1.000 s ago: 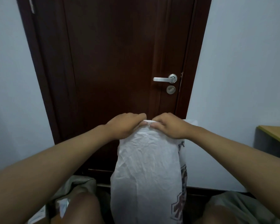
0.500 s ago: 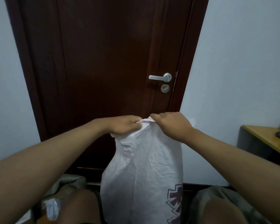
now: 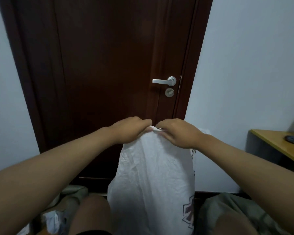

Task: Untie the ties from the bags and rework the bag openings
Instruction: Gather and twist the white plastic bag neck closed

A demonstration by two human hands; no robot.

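Bag: a white crinkled plastic bag (image 3: 151,180) stands upright between the person's knees, low in the view around 6 o'clock, with a dark printed mark on its side at about 4 o'clock.
Bag mouth: the top edge (image 3: 154,132) is gathered to a narrow peak between the two hands; whether a tie or knot sits there cannot be told, since the hands cover it.
Left hand: the left hand (image 3: 129,129) lies at 9 o'clock of the peak, fingers curled down, gripping the gathered plastic.
Right hand: the right hand (image 3: 177,134) lies at 3 o'clock of the peak, fingers curled, pinching the same edge; the two hands nearly touch.
Step in hand: this looks like work at the mouth itself, either loosening the closure or parting the gathered edge.
Next move: it likely calls for drawing the hands apart sideways, gently, so that thin film spreads rather than tears.
Open room: at 12 o'clock the dark door (image 3: 109,65) stands behind the bag, its handle (image 3: 163,81) well above the hands.
Edges: a yellow-topped desk (image 3: 277,143) has its corner at 3 o'clock, well apart from the right forearm; crumpled plastic (image 3: 53,219) lies on the floor at 8 o'clock.
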